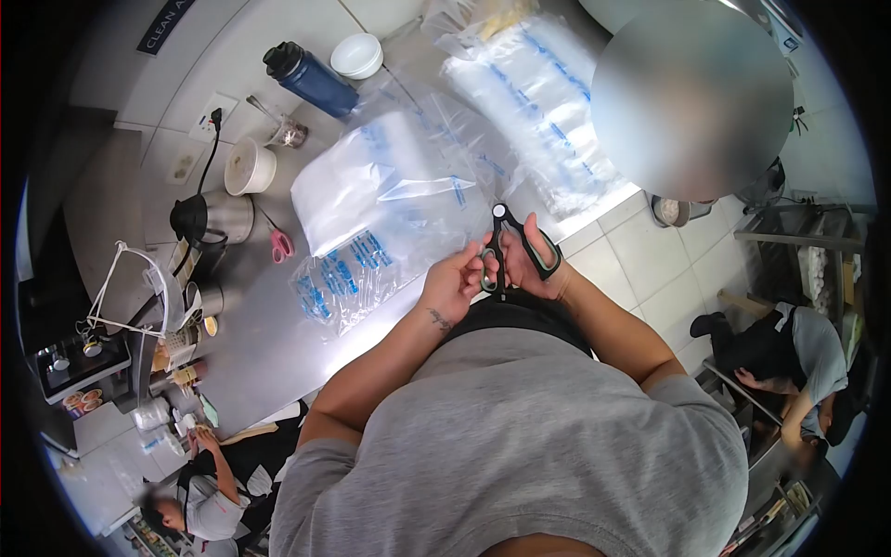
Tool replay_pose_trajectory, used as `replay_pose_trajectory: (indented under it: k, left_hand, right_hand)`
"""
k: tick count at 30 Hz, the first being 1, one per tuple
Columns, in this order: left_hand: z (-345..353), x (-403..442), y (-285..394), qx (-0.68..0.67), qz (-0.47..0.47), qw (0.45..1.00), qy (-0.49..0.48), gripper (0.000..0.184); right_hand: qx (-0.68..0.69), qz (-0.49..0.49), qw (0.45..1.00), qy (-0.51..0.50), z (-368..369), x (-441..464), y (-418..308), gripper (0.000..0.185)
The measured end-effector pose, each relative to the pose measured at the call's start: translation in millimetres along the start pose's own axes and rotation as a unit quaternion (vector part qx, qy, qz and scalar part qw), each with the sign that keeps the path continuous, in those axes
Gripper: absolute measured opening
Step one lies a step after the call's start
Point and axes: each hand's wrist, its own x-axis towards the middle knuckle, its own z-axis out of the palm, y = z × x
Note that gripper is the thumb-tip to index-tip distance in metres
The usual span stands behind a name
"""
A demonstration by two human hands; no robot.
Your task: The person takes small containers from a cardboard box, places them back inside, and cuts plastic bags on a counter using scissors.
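Note:
Black scissors (502, 249) with greenish inner handle rims and a pale round pivot are held in front of my waist, legs spread apart. My right hand (529, 260) is closed around them, one handle loop lying against its thumb side. My left hand (453, 281) is closed, its fingers pinching the scissors from the other side near the right fingers. Just beyond my hands, a stack of clear plastic bags (371, 181) with blue print lies on the steel table (264, 348). Fingers partly cover the scissors.
More printed plastic bags (543, 111) lie farther back. Pink-handled scissors (281, 246), a steel kettle (227, 218), a white tub (250, 167), a blue bottle (316, 84) and white bowls (357, 56) stand around. One person (209, 501) is at lower left, another (803, 362) at right.

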Motion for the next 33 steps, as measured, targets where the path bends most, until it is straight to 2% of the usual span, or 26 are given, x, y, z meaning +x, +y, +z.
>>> replay_pose_trajectory:
  k: [2, 5, 9, 13, 16, 19, 25, 28, 31, 33]
  left_hand:
    - [-8.9, 6.9, -4.8, 0.004, 0.002, 1.0, -0.013, 0.021]
    - [-18.3, 11.6, -10.8, 0.012, -0.003, 1.0, -0.004, 0.021]
    - [-7.2, -0.9, -9.1, 0.02, -0.015, 1.0, 0.012, 0.021]
    - [-5.4, -12.8, -6.8, 0.058, -0.012, 0.998, 0.018, 0.02]
    - [-6.2, -22.7, -4.3, 0.09, -0.003, 0.996, 0.006, 0.021]
    - [-6.2, -33.4, -1.1, 0.118, 0.014, 0.993, 0.006, 0.021]
    - [-5.9, -53.8, 1.4, 0.143, 0.04, 0.989, 0.007, 0.024]
    - [-14.8, -61.5, 1.5, 0.157, 0.05, 0.986, 0.029, 0.025]
    - [-47.2, -57.0, -0.1, 0.181, 0.029, 0.982, 0.037, 0.024]
    - [-72.6, -54.6, -1.6, 0.215, -0.02, 0.976, 0.029, 0.026]
  right_hand:
    - [-0.015, -0.011, 0.999, 0.03, 0.9, 5.8, 2.6, 0.092]
    - [-0.1, -0.042, 0.994, 0.023, 4.1, 9.1, 1.4, 0.091]
    - [-0.078, -0.134, 0.981, 0.113, 14.6, 29.0, 1.9, 0.089]
    - [-0.083, -0.17, 0.971, 0.146, 24.2, 40.7, -17.1, 0.087]
    - [-0.141, -0.117, 0.968, 0.17, -8.6, 51.4, -29.1, 0.085]
    - [-0.126, -0.198, 0.947, 0.218, -6.1, 74.0, -38.3, 0.085]
    - [-0.1, -0.157, 0.972, 0.145, 16.3, 85.1, -50.4, 0.087]
    - [-0.014, -0.139, 0.985, 0.104, 57.7, 75.7, -46.6, 0.092]
    - [-0.047, -0.002, 0.998, 0.052, 21.6, 67.5, -27.1, 0.088]
    - [-0.109, -0.01, 0.991, 0.078, 17.7, 64.5, -22.6, 0.088]
